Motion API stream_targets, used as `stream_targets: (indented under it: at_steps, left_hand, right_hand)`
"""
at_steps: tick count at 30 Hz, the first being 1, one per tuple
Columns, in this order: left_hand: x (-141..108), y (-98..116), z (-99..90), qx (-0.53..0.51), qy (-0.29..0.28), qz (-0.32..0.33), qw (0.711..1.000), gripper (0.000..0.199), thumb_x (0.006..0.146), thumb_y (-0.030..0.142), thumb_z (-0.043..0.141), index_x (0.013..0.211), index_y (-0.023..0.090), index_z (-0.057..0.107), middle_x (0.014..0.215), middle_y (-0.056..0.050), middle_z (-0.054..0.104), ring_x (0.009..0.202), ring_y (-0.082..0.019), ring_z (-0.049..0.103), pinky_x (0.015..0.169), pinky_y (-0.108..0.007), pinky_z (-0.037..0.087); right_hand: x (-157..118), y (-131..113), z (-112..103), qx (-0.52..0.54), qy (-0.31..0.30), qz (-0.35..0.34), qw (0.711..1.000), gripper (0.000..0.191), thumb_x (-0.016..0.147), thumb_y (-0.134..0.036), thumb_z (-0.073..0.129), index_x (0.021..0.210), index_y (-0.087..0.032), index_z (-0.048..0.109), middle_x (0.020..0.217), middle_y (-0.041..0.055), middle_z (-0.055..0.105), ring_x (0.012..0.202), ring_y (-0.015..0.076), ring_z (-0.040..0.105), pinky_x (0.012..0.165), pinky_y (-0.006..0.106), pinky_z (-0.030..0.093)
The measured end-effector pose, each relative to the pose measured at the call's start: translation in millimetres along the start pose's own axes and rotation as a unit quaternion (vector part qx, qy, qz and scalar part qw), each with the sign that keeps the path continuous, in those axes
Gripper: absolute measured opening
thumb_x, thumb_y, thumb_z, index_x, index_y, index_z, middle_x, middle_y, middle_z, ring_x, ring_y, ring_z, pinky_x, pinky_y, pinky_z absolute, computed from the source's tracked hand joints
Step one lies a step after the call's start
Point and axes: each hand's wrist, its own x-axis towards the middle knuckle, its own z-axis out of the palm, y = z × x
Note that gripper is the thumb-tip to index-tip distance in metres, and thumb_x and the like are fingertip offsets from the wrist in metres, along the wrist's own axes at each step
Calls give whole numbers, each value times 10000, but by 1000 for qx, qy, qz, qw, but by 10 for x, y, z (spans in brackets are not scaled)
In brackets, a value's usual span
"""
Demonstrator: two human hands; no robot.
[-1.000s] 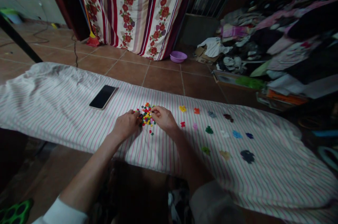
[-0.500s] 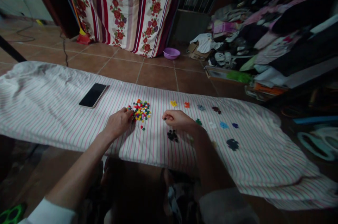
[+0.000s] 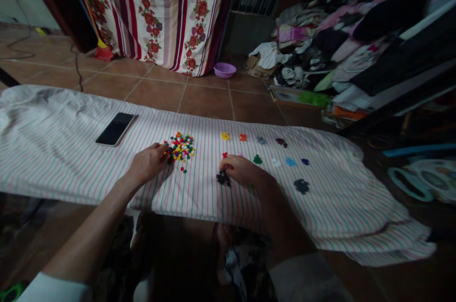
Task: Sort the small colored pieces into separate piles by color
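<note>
A mixed pile of small multicoloured pieces (image 3: 183, 146) lies on a striped cloth (image 3: 199, 188). My left hand (image 3: 149, 163) rests at its left edge, fingers curled together and touching the pieces; what they pinch, if anything, is hidden. Over the upper edge of a small black pile (image 3: 223, 178) is my right hand (image 3: 242, 170), thumb and fingers pinched together. Whether a piece is between these fingertips cannot be seen. Red pieces (image 3: 224, 155) show just above that hand, and green pieces (image 3: 257, 159) lie to its right. The right hand and forearm partly cover other small piles.
Yellow (image 3: 225, 136), orange (image 3: 242, 137), grey (image 3: 261, 139) and brown piles (image 3: 281, 142) form a far row. White, light blue (image 3: 291, 162), dark blue (image 3: 305, 162) and dark grey pieces (image 3: 301, 186) lie rightward. A phone (image 3: 117, 129) lies left. A purple basin (image 3: 224, 70) stands on the floor.
My right hand has moved down onto the black pile with its pinched fingers, which showed a dark bit before. My left hand stays by the mixed pile. The whole view has shifted slightly.
</note>
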Motion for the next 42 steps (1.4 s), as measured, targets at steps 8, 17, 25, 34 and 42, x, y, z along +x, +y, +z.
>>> stream_targets:
  at_steps: [8, 17, 25, 34, 42]
  left_hand:
    - [31, -113, 62, 7, -3, -14, 1000, 396, 956, 342, 355, 1285, 238, 549, 1131, -72, 653, 916, -184, 663, 762, -283, 493]
    - [11, -161, 23, 21, -35, -21, 999, 385, 964, 343, 349, 1246, 218, 579, 1152, -95, 639, 984, -196, 656, 819, -294, 491]
    - [11, -207, 37, -10, -46, -7, 999, 368, 961, 304, 366, 1225, 206, 603, 1134, -107, 628, 1002, -208, 649, 846, -314, 492]
    - [-14, -223, 34, -21, -60, 20, 998, 387, 946, 244, 374, 1279, 195, 567, 1108, -119, 621, 996, -207, 648, 876, -323, 483]
    - [-23, -220, 18, -31, -66, 15, 997, 390, 948, 244, 366, 1274, 201, 574, 1085, -117, 630, 985, -223, 653, 859, -334, 491]
  right_hand:
    - [-20, -12, -91, 45, -19, 35, 998, 278, 790, -88, 461, 861, -188, 710, 804, 20, 693, 715, 137, 579, 663, 230, 380]
    - [232, -159, -80, 37, 65, -8, 997, 262, 866, -174, 458, 891, -179, 719, 869, 38, 709, 813, 155, 609, 727, 244, 394]
    - [649, -414, 218, -6, 113, -57, 992, 323, 900, -96, 445, 1021, -188, 730, 1061, 78, 659, 1005, 171, 567, 926, 289, 410]
    - [949, -646, 546, -52, 143, -54, 987, 444, 872, -49, 449, 1163, -275, 696, 1219, 86, 548, 1145, 222, 445, 995, 354, 386]
    - [1122, -742, 637, -50, 162, -28, 985, 406, 867, -78, 468, 1141, -257, 708, 1178, 100, 569, 1108, 239, 468, 960, 354, 396]
